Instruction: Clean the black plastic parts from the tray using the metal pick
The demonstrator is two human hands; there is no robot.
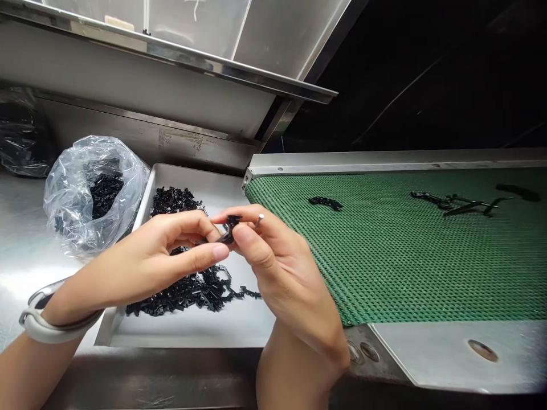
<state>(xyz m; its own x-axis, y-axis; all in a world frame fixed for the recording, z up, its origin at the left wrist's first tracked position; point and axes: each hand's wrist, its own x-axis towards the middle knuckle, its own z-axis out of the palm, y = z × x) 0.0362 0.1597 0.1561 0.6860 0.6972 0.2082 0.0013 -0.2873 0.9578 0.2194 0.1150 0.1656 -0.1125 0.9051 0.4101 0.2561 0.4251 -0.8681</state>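
Over a white tray (252, 330), both of my hands meet at a small black plastic part (233, 221). My left hand (171, 245) is closed, its thumb and fingers on the lower left end of the part. With thumb and bent fingers, my right hand (282, 267) pinches the part from the other side. A thin metal pin (260, 219) sticks up between my right fingers; its lower end is hidden. Beneath my hands, a heap of small black parts (200, 293) lies in the tray, some joined in chains.
Left of the tray stands an open clear plastic bag (68, 193) of black parts, with another bag (23, 136) behind. On the right runs a green conveyor belt (405, 273) carrying a black piece (325, 203) and a longer black assembly (457, 204). A metal shelf edge (213, 68) crosses above.
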